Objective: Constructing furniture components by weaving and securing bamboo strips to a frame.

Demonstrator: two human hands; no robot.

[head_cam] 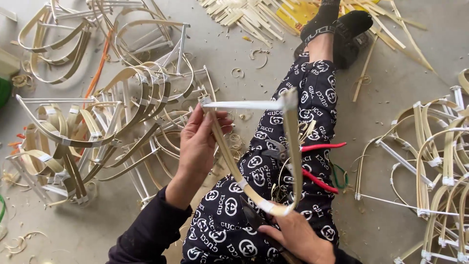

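Bamboo frame (254, 146), a curved strip closed by a white straight rod on top, is hanging over your patterned trouser leg (273, 161). Your left hand (199, 142) is pinching its upper left corner, grip clamped on the strip just below the rod. Your right hand (298, 237) is closing around the taped bottom bend, grip clamped there, with a dark blade (251, 215) lying just beside it. Red-handled pliers (317, 164) are resting on your lap. Finished frames (97, 127) are piling up on the floor (381, 98) at both sides.
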